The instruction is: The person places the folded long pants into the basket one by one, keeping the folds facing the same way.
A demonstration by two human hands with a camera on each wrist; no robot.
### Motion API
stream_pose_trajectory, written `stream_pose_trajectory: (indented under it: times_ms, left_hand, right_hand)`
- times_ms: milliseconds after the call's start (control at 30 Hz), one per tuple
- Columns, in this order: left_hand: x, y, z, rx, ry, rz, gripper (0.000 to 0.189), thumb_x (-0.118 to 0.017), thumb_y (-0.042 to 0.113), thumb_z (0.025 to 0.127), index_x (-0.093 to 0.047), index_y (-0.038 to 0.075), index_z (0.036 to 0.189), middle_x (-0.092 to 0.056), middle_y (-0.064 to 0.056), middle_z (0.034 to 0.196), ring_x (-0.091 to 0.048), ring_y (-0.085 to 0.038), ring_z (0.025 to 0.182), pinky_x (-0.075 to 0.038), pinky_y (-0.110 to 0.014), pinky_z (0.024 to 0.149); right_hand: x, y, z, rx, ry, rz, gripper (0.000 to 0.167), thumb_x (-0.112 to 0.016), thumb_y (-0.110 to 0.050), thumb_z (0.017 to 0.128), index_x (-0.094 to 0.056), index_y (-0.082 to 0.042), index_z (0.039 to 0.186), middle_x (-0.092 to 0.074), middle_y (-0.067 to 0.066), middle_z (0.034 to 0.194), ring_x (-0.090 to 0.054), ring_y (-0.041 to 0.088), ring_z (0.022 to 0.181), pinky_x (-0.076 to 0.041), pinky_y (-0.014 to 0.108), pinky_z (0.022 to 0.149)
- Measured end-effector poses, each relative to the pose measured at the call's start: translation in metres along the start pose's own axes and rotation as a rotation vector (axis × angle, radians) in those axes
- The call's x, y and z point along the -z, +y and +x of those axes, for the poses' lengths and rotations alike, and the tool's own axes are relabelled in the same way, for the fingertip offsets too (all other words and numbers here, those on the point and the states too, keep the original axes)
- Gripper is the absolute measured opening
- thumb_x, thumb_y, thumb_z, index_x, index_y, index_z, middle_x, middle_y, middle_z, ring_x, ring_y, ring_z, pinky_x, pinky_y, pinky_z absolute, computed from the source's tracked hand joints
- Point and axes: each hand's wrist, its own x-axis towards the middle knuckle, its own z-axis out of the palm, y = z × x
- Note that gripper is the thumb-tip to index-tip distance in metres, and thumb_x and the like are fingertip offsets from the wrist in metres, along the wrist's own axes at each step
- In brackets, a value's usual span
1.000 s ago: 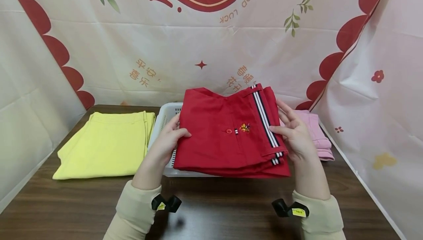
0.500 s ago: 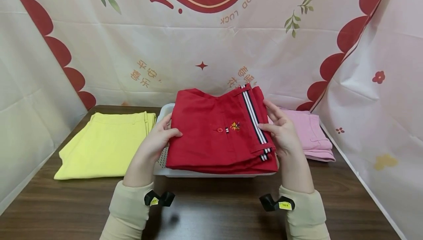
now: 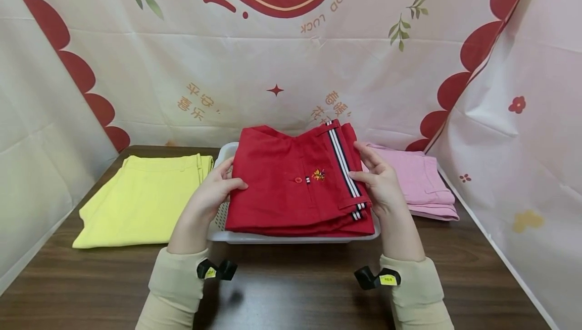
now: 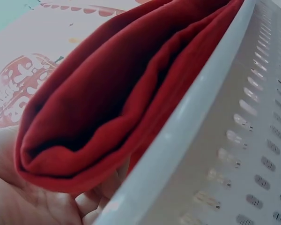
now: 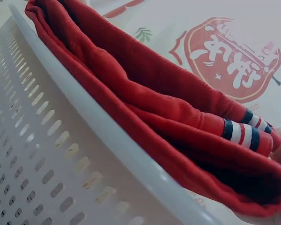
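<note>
Folded red trousers (image 3: 273, 188), with a button, a small embroidered emblem and a striped waistband, lie over a white perforated basket (image 3: 291, 240) in the head view. My left hand (image 3: 210, 191) pinches their left edge, thumb on top and fingers beneath. On the striped waistband side, my right hand (image 3: 381, 181) holds them the same way. From the left wrist, the folded layers (image 4: 84, 108) show right above the basket rim (image 4: 178, 126). The right wrist view has the striped band ends by the hand, and the rim (image 5: 103, 124) close under the cloth. The basket's inside is mostly hidden.
Folded yellow trousers (image 3: 145, 201) lie left of the basket on the dark wooden table (image 3: 291, 289). Folded pink trousers (image 3: 416, 178) rest to the right, partly behind my right hand. A printed cloth (image 3: 273, 62) hangs behind and along both sides.
Both hands have carried the red trousers to the left and slightly down, so they now sit centred over the basket. More of the basket's front rim and the pink trousers shows.
</note>
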Motion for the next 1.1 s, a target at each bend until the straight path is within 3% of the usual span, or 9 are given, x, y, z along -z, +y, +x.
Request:
stream_pose_trajectory:
  times_ms: [200, 467, 900, 1100]
  left_hand:
    - [0.003, -0.001, 0.0, 0.018, 0.029, 0.015, 0.07, -0.058, 0.002, 0.086, -0.028, 0.009, 0.149, -0.062, -0.005, 0.095, -0.058, -0.012, 0.075, -0.046, -0.022, 0.059]
    - [0.007, -0.006, 0.003, 0.019, 0.001, 0.036, 0.069, -0.058, 0.001, 0.086, -0.028, 0.007, 0.149, -0.06, -0.003, 0.086, -0.053, -0.009, 0.065, -0.039, -0.02, 0.052]
    - [0.013, -0.013, 0.008, 0.039, -0.023, 0.019, 0.073, -0.057, 0.002, 0.087, -0.023, 0.007, 0.151, -0.061, -0.002, 0.088, -0.054, -0.008, 0.065, -0.04, -0.02, 0.053]
    - [0.016, -0.016, 0.009, 0.023, -0.034, 0.054, 0.075, -0.058, 0.003, 0.087, -0.02, 0.006, 0.152, -0.059, 0.0, 0.082, -0.052, -0.008, 0.064, -0.04, -0.022, 0.056]
  right_hand:
    - [-0.003, 0.006, 0.002, -0.007, 0.044, -0.022, 0.058, -0.059, 0.008, 0.089, -0.049, -0.014, 0.142, -0.037, 0.006, 0.147, -0.042, 0.022, 0.119, -0.054, 0.028, 0.078]
    - [-0.002, 0.014, 0.005, -0.019, 0.056, -0.022, 0.059, -0.057, 0.013, 0.087, -0.049, -0.01, 0.141, -0.039, 0.006, 0.145, -0.044, 0.021, 0.117, -0.053, 0.025, 0.078]
    - [-0.001, 0.017, 0.003, -0.085, 0.067, -0.085, 0.06, -0.06, 0.012, 0.086, -0.047, -0.006, 0.142, -0.037, 0.008, 0.146, -0.049, 0.019, 0.111, -0.054, 0.026, 0.077]
    - [0.002, 0.017, 0.002, -0.122, 0.062, -0.112, 0.059, -0.058, 0.01, 0.087, -0.046, -0.007, 0.142, -0.037, 0.008, 0.146, -0.049, 0.021, 0.112, -0.054, 0.03, 0.077]
